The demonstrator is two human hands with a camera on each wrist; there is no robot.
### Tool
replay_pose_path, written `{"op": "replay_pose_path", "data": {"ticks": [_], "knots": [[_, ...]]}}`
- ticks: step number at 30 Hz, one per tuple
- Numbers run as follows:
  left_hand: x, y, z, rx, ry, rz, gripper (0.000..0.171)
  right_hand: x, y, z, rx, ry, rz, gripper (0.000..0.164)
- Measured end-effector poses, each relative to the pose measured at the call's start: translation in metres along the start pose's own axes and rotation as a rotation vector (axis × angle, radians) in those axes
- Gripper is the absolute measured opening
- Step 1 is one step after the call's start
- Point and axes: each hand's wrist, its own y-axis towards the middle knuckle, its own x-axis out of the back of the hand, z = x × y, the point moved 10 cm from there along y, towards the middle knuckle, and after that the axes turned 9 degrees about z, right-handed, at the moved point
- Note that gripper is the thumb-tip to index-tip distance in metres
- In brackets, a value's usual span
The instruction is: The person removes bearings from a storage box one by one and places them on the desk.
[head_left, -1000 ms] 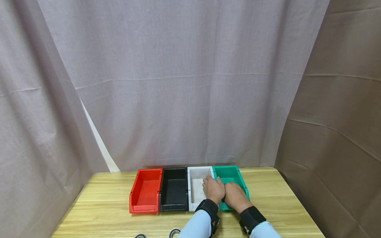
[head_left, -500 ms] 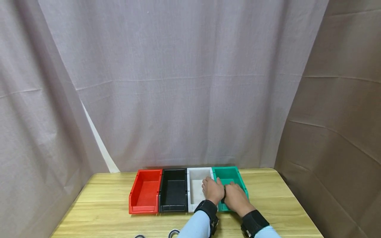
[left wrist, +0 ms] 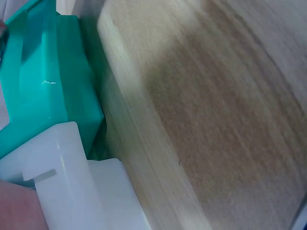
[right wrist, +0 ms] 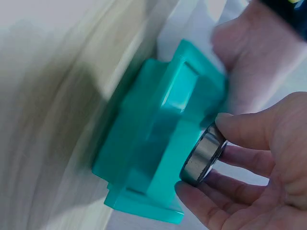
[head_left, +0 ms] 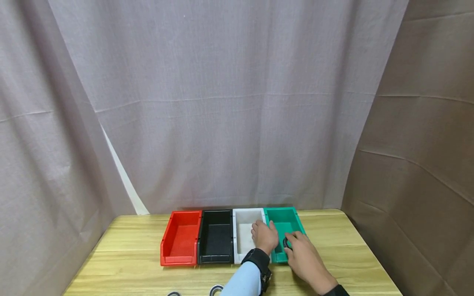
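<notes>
In the head view my right hand (head_left: 305, 259) pinches a ball bearing (head_left: 287, 243) over the front of the green bin (head_left: 283, 215). The right wrist view shows the bearing's shiny outer ring (right wrist: 204, 158) between thumb and fingertips, tilted, close to the green bin's front lip. My left hand (head_left: 265, 236) lies over the side between the white bin (head_left: 244, 244) and the green bin, fingers toward the white one, holding nothing visible. Only a blurred bit of that hand (left wrist: 19, 208) appears beside the white bin's rim in the left wrist view.
Left of the white bin stand a black bin (head_left: 216, 236) and a red bin (head_left: 183, 238), in one row on the wooden table (head_left: 129, 250). Two more bearings lie at the front edge of view, one ring (head_left: 216, 290) beside my left sleeve (head_left: 244, 279). Grey curtains (head_left: 222, 123) hang behind.
My right hand has drawn away from the left hand, toward the right and nearer to me, bringing the bearing into plain view. The left hand has stayed almost still.
</notes>
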Motion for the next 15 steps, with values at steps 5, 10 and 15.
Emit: {"op": "replay_pose_path", "data": {"ticks": [5, 10, 15], "knots": [[-0.002, 0.003, 0.002, 0.007, 0.001, 0.013, 0.042, 0.006, -0.017, 0.003, -0.011, 0.015, 0.013, 0.042], [0.0, 0.003, 0.002, 0.002, 0.005, -0.006, 0.04, 0.009, -0.023, 0.008, -0.016, 0.034, 0.017, 0.042], [-0.002, 0.002, 0.002, 0.009, -0.006, 0.022, 0.043, 0.009, -0.023, 0.008, -0.031, 0.062, 0.023, 0.042]]}}
